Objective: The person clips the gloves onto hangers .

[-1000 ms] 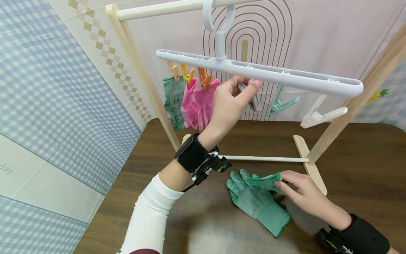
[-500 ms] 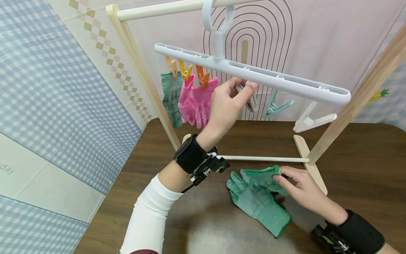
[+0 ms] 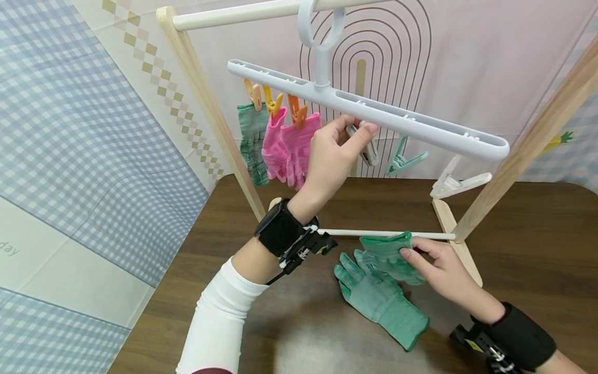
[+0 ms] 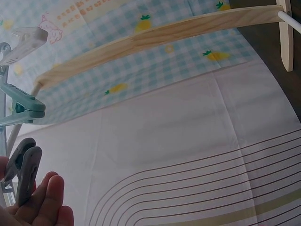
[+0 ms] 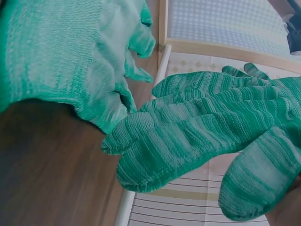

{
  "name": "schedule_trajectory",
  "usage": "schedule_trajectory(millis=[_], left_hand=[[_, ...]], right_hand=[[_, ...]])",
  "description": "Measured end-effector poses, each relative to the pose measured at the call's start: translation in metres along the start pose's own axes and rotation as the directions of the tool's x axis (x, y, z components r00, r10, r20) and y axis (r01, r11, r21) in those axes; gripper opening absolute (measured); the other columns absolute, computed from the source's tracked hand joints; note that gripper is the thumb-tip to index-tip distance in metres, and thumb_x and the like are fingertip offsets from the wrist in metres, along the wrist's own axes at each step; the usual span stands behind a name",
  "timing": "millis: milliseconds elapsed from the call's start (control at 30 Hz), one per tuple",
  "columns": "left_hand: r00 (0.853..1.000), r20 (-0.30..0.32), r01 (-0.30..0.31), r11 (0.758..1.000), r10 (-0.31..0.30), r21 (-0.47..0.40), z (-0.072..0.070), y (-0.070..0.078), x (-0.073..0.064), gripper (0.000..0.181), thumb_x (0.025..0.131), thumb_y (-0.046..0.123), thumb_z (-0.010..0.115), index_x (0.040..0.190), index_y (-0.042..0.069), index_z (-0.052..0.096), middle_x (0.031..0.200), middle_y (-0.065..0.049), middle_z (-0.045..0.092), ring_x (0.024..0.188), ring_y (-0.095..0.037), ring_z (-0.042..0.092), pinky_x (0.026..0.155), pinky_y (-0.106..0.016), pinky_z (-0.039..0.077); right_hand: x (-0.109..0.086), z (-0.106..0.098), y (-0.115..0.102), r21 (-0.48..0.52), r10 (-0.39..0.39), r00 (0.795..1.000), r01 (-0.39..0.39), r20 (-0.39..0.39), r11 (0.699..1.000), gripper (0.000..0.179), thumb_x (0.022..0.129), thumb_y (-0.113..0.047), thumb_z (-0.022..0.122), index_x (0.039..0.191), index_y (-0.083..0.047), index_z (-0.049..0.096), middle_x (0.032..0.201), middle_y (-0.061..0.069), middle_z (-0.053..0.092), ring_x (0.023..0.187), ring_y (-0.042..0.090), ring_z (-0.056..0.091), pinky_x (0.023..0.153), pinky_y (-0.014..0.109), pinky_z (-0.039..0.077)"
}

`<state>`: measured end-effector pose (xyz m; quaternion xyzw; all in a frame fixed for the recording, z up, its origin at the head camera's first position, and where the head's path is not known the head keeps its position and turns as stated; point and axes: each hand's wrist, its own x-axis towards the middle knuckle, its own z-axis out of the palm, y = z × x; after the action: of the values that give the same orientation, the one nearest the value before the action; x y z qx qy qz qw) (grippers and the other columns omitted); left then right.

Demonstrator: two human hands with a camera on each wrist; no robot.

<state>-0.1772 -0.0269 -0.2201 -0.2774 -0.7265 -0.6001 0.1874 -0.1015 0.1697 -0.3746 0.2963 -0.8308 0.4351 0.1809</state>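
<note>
My left hand pinches a grey clothespin that hangs under the white hanger; in the left wrist view the grey clothespin sits between thumb and fingers. Low at the right, my right hand holds a green glove by its cuff. In the right wrist view this glove's fingers dangle down. Beneath it a second green glove lies flat on the table. Pink gloves and another green glove hang from clothespins at the hanger's left end.
A teal clothespin and a white clothespin hang right of my left hand. The wooden rack's right post and lower white rod stand close by. Patterned cloth covers the back.
My right hand has lifted the green glove off the lower one and moved slightly left and up. The hanger's right end has swung down and left, with my left hand still on the grey clothespin.
</note>
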Motion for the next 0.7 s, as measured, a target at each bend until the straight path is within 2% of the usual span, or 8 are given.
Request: schedule_trajectory(millis=[233, 433, 700], left_hand=[[1.0, 0.004, -0.006, 1.0, 0.006, 0.004, 0.002, -0.001, -0.003, 0.022, 0.085, 0.017, 0.057, 0.099, 0.0, 0.06, 0.065, -0.001, 0.048, 0.053, -0.011, 0.037, 0.046, -0.018, 0.028], [1.0, 0.008, -0.008, 1.0, 0.008, -0.008, 0.002, -0.002, -0.007, 0.023, 0.086, 0.016, 0.056, 0.102, 0.0, 0.06, 0.066, -0.002, 0.049, 0.055, -0.011, 0.037, 0.047, -0.018, 0.028], [1.0, 0.007, -0.022, 1.0, 0.022, -0.007, 0.004, -0.003, -0.011, 0.023, 0.086, 0.014, 0.056, 0.104, 0.0, 0.06, 0.066, -0.002, 0.049, 0.054, -0.01, 0.036, 0.046, -0.018, 0.028]], right_hand=[[0.001, 0.001, 0.0, 0.022, 0.023, 1.0, -0.022, -0.021, 1.0, 0.021, 0.084, 0.005, 0.052, 0.08, -0.016, 0.052, 0.065, -0.01, 0.036, 0.06, 0.002, 0.037, 0.052, 0.02, 0.03], [0.002, 0.003, 0.0, 0.058, 0.061, 0.997, -0.058, -0.049, 0.997, 0.018, 0.085, 0.003, 0.051, 0.083, -0.015, 0.053, 0.062, -0.008, 0.036, 0.055, 0.002, 0.036, 0.048, 0.02, 0.029], [0.004, 0.007, -0.001, 0.217, 0.11, 0.991, -0.09, -0.082, 0.972, 0.016, 0.087, 0.004, 0.047, 0.093, -0.005, 0.059, 0.066, -0.005, 0.051, 0.056, 0.006, 0.044, 0.05, 0.023, 0.035]])
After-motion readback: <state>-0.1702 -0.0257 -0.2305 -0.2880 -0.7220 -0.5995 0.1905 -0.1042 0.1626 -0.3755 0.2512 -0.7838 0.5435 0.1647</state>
